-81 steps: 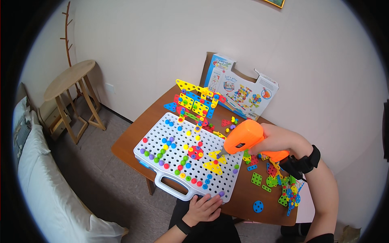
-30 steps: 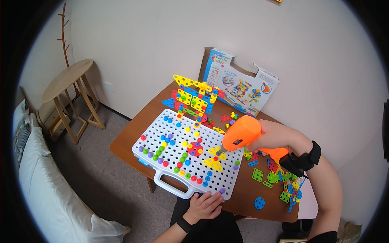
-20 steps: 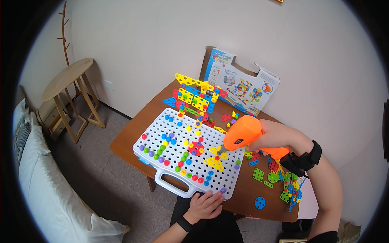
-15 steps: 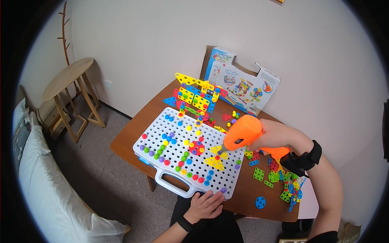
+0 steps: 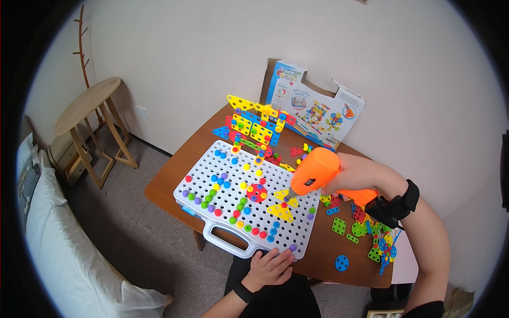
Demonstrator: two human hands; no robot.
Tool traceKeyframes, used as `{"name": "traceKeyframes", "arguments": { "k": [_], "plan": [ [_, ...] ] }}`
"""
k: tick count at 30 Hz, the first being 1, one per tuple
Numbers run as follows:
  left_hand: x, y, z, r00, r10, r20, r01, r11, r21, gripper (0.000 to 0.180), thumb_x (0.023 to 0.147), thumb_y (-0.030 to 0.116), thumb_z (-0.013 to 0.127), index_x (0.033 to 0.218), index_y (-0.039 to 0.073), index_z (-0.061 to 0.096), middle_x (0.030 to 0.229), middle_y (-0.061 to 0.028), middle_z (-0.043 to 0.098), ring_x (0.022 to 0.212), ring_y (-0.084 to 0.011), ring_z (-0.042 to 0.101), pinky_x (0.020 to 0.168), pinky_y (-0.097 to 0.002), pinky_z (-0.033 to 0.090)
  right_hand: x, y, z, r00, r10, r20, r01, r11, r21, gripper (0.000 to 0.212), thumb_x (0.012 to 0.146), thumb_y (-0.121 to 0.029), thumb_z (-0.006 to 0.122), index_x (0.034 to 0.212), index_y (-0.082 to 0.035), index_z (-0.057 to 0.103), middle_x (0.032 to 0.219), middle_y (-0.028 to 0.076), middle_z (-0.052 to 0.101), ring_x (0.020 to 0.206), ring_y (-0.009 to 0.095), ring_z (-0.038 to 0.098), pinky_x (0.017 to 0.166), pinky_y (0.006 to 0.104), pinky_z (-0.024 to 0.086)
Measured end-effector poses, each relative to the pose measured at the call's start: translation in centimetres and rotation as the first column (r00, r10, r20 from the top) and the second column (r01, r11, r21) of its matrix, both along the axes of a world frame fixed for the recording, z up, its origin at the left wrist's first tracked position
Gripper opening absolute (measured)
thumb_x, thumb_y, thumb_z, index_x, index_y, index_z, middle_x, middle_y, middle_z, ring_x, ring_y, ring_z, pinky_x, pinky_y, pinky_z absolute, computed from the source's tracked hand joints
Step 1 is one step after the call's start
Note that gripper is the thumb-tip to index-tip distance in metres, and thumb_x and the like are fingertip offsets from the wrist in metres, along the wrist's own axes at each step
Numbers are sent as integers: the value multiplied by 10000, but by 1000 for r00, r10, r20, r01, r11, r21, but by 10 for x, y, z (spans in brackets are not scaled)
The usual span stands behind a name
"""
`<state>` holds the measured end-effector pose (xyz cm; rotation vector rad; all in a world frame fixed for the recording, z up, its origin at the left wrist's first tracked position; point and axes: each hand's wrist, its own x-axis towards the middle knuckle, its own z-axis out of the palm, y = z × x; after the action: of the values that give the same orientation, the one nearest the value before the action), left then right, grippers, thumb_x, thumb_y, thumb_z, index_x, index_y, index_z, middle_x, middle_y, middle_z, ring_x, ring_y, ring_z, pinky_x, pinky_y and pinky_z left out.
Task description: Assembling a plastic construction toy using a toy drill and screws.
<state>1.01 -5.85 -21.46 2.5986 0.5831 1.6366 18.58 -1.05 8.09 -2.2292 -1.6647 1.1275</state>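
Observation:
My right hand [image 5: 341, 179] grips an orange toy drill [image 5: 316, 168] by its handle. The drill's bit points down at a yellow triangular plate [image 5: 280, 197] on the right part of a white pegboard case [image 5: 204, 170]; the exact contact is hard to make out. Just below lies a second yellow triangular plate [image 5: 280, 213], with a red screw [image 5: 284, 204] between the two. My left hand [image 5: 269, 269] rests flat, fingers outstretched, on the board's near edge beside a purple peg [image 5: 293, 247]. A red round plate [image 5: 257, 193] sits left of the triangles, among several coloured pegs.
A built figure of yellow, blue and red plates [image 5: 252, 127] stands at the board's far edge. Loose plastic plates [image 5: 339, 226] lie on the brown table [image 5: 175, 183] at right. Behind stands an open cardboard box [image 5: 318, 108]. A round wooden side table [image 5: 90, 103] is at left.
The drill has shifted slightly left and up with my right hand. Its bit now covers the spot where a purple screw showed on the upper yellow plate. My left hand stays in place.

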Motion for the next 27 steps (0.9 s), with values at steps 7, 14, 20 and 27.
{"name": "traceKeyframes", "arguments": {
  "k": [7,14,20,27],
  "plan": [
    [0,-1,-1,1000,0,2,0,1000,-14,429,745,322,549,1150,181,545,1295,37,434,1279,-185,265,1067,-407,68,2,4,-6,999,48,4,-49,998,38,277,649,-136,635,910,-47,612,728,41,584,652,133,539,611,267,435],
    [-3,0,3,1000,-10,15,10,1000,-21,435,735,303,569,1146,166,545,1281,24,445,1269,-192,278,1065,-406,69,-1,2,-3,997,-60,-54,59,998,-36,274,656,-140,638,909,-38,608,654,40,581,616,129,544,578,264,435],
    [-4,-5,14,994,-99,-46,93,988,-122,458,749,283,585,1178,136,519,1290,-3,434,1228,-217,326,1008,-397,187,33,-61,-19,983,143,-111,-62,841,538,340,733,-121,655,1046,-43,548,817,21,604,652,85,542,588,234,460],
    [-18,-22,17,992,-77,-102,57,980,-189,525,771,286,569,1250,113,440,1334,-91,372,1251,-286,297,981,-458,238,19,-224,-66,617,-108,-779,734,435,522,362,796,-70,580,1128,-37,442,805,79,572,616,162,567,560,287,491]
  ]
}}
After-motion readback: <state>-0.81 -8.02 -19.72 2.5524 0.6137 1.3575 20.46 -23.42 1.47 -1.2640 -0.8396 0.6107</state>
